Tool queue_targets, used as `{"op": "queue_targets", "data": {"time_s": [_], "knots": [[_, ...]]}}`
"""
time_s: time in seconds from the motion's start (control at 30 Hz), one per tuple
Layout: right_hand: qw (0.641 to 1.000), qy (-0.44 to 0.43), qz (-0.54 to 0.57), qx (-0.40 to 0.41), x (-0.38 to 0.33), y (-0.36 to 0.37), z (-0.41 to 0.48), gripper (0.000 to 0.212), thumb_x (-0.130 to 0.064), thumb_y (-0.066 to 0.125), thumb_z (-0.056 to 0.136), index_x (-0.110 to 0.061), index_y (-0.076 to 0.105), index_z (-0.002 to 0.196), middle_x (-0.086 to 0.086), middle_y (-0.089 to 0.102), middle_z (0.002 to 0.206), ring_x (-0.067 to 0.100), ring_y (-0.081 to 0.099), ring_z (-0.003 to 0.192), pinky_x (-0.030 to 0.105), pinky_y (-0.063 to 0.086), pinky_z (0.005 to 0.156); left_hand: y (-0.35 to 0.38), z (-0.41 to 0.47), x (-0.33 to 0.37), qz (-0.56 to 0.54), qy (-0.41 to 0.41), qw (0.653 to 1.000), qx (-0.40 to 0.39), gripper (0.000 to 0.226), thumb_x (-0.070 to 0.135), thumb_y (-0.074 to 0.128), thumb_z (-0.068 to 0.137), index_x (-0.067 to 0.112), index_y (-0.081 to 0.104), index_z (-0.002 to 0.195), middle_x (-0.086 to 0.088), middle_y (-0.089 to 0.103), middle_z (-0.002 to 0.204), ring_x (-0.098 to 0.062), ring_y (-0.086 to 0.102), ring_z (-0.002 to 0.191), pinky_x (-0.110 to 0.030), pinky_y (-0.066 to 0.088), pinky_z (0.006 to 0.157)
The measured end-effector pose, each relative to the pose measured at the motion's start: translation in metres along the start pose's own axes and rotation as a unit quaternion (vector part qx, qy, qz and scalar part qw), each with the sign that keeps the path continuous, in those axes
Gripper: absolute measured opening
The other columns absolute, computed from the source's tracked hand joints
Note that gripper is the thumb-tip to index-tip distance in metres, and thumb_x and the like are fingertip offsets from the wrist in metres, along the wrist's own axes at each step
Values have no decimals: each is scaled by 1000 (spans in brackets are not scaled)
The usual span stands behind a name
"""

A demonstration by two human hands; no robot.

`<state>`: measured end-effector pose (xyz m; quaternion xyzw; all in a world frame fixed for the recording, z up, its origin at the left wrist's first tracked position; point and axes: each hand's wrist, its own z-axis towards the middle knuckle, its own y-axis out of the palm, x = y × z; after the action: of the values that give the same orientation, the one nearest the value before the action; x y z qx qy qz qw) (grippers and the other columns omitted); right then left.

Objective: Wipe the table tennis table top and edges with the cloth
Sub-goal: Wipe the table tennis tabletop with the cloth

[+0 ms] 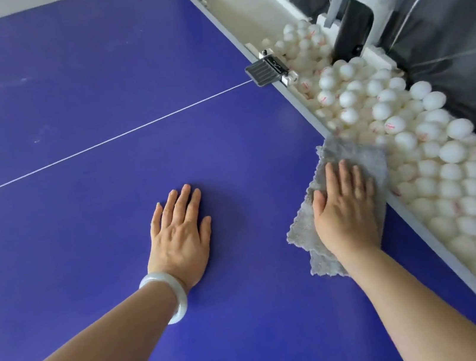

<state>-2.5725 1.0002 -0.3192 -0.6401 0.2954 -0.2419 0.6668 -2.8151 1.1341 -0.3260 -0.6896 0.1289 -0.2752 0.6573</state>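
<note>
Cloth, grey and fluffy, lies flat under the right hand, its far corner reaching past the fingertips and its near folds trailing back beside the wrist. That hand is not gripping it: the fingers are straight and close together, palm down, pressing the fabric onto the blue table. I'd say that flat press is chosen so the whole palm drags the cloth in a broad stroke.

Just beyond the hand's outer side runs the grey table edge, and the cloth overlaps it, so the edge seems to be getting wiped along with the top. Past the edge, a trough packed with white balls sits close enough that a wide sweep could nudge them.

The left hand rests well inward of the right, fingers spread slightly, palm flat on bare table, holding nothing. It looks like a brace for leaning forward. A pale bangle sits on that wrist. Ahead of both hands a thin white line crosses the surface toward a dark clamp on the edge; plenty of blue beyond it is, by my guess, yet to be covered.
</note>
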Motion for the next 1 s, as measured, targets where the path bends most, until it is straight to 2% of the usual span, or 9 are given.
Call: {"op": "queue_targets", "data": {"time_s": [0.07,0.13,0.23,0.43,0.63,0.7,0.83,0.9,1.0], "knots": [[998,-57,1,16,-25,4,-57,60,-38,25,104,-10,23,157,15,20,164,34,18,151,52,15,123,0,-1,0,-3,0,1000,5,56,40,27,105,21,23,157,4,14,165,-18,7,153,-37,-1,124],[977,-213,14,-8,-37,8,-108,61,-40,23,103,-13,23,158,10,17,165,30,13,153,52,17,122,1,-2,-1,-4,1,1000,6,56,39,28,105,20,24,157,3,15,165,-19,8,153,-38,0,124],[939,-341,16,-45,5,4,-113,58,-43,23,105,-19,21,158,0,13,167,19,7,154,47,17,123,1,-2,0,-7,8,1000,5,55,35,28,105,17,23,157,1,15,165,-20,6,153,-38,0,124],[991,-131,-10,-34,71,-8,-49,68,-49,12,98,-19,22,158,5,16,166,24,14,153,46,13,124,-9,-58,19,-48,34,998,3,51,24,31,104,-3,42,146,-21,33,156,-40,24,147,-53,17,122],[998,51,-10,-26,38,-4,-72,64,-45,24,102,-18,17,159,12,10,166,36,6,153,56,6,122,7,-147,58,17,38,998,-56,74,49,12,97,3,15,155,-18,6,164,-34,-1,152,-49,2,124],[1000,12,-9,-14,14,2,-110,65,-46,20,101,-16,17,159,14,11,166,39,7,152,58,6,122,10,-149,62,41,31,998,-48,76,51,11,97,2,14,155,-18,5,164,-34,-2,152,-50,3,124],[977,-213,8,-30,44,2,-158,60,-45,26,103,-19,26,157,5,19,165,29,14,153,53,15,122,10,-149,63,48,36,997,-53,78,52,13,96,0,20,155,-19,8,164,-34,2,152,-50,4,123],[977,-209,-8,-28,92,-4,-150,58,-43,25,104,-20,26,157,3,20,165,25,17,153,50,19,122,10,-149,64,48,37,997,-50,78,52,13,96,1,21,155,-19,9,164,-34,3,152,-50,4,123],[997,-65,-24,-26,146,-15,-147,61,-43,20,102,-16,29,156,7,22,164,28,23,151,50,18,122,9,-148,64,52,35,997,-48,79,52,13,96,1,20,155,-19,9,164,-34,2,152,-49,2,123]]}}
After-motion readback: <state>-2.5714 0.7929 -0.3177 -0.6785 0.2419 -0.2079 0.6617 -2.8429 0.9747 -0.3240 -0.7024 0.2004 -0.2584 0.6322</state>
